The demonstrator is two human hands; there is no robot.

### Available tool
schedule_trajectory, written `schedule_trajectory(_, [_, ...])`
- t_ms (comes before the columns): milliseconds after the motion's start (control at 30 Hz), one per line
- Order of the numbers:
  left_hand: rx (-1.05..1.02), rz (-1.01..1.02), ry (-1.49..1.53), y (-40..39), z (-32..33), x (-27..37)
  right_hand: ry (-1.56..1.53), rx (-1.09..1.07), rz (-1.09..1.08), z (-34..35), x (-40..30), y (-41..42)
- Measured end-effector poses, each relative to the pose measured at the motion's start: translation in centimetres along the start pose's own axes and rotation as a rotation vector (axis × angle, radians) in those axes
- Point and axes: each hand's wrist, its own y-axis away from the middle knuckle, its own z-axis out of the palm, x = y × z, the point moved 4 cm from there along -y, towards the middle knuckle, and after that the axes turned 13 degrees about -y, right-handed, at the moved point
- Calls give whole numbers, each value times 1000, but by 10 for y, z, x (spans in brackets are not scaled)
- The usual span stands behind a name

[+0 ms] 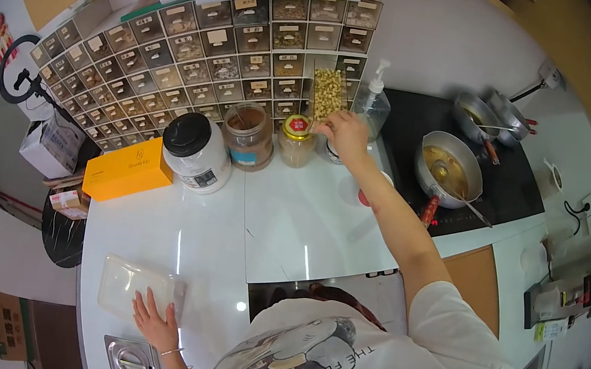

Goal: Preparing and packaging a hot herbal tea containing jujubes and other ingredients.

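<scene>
My right hand (344, 134) is at the front of a clear drawer (328, 95) filled with small pale yellow-green dried pieces, which is pulled out from the drawer cabinet (200, 96); its fingers close on the drawer's front edge. Just left of that hand stands a glass jar with a gold lid (296, 141). A clear pump bottle (374, 104) stands behind it to the right. At the lower left, my left hand (156, 319) lies with spread fingers on the edge of a translucent plastic box or lid (134, 286) on the white counter (206, 245).
A white tub with black lid (197, 152), a jar of brown powder (249, 137) and an orange box (129, 170) line the cabinet. On the black cooktop (512, 188) a pot of liquid (449, 170) holds a ladle. A steel lidded container (130, 363) sits lower left.
</scene>
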Motion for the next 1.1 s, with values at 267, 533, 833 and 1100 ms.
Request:
schedule_trajectory(267, [-39, -26, -8, -2, 0, 1, -4, -64, -13, -9, -6, -11])
schedule_trajectory(533, [-2, -17, 21, -2, 0, 0, 74, -340, 149, -12, -4, -33])
schedule_trajectory(833, [-29, -52, 48, 0, -2, 1, 213, -331, -3, 1, 16, -108])
schedule_trajectory(1100, [-17, -80, 49, -3, -9, 1, -36, -328, 44, 28, 19, -122])
